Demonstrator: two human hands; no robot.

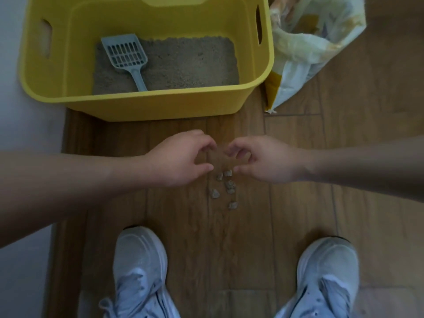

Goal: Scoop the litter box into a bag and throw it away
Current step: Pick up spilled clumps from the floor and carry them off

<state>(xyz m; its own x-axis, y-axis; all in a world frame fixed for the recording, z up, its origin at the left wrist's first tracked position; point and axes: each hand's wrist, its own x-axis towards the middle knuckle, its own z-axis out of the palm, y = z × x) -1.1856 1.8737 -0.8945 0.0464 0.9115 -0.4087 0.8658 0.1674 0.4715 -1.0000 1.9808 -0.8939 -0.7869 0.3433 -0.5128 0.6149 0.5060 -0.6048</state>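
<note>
The yellow litter box (160,104) stands on the wooden floor ahead of me, with grey litter (183,63) in its bottom. A pale blue slotted scoop (127,56) lies on the litter at the left, handle toward me. In front of the box, my left hand (181,157) and my right hand (259,159) face each other with fingertips pinched. They seem to hold the mouth of a thin clear bag (220,157), which is barely visible. Several small grey clumps (226,187) show in a column just below the hands, apparently inside that bag.
A crumpled white and yellow printed sack (305,47) leans on the floor to the right of the box. A pale wall (20,125) runs along the left. My two white sneakers (140,267) stand at the bottom of the view.
</note>
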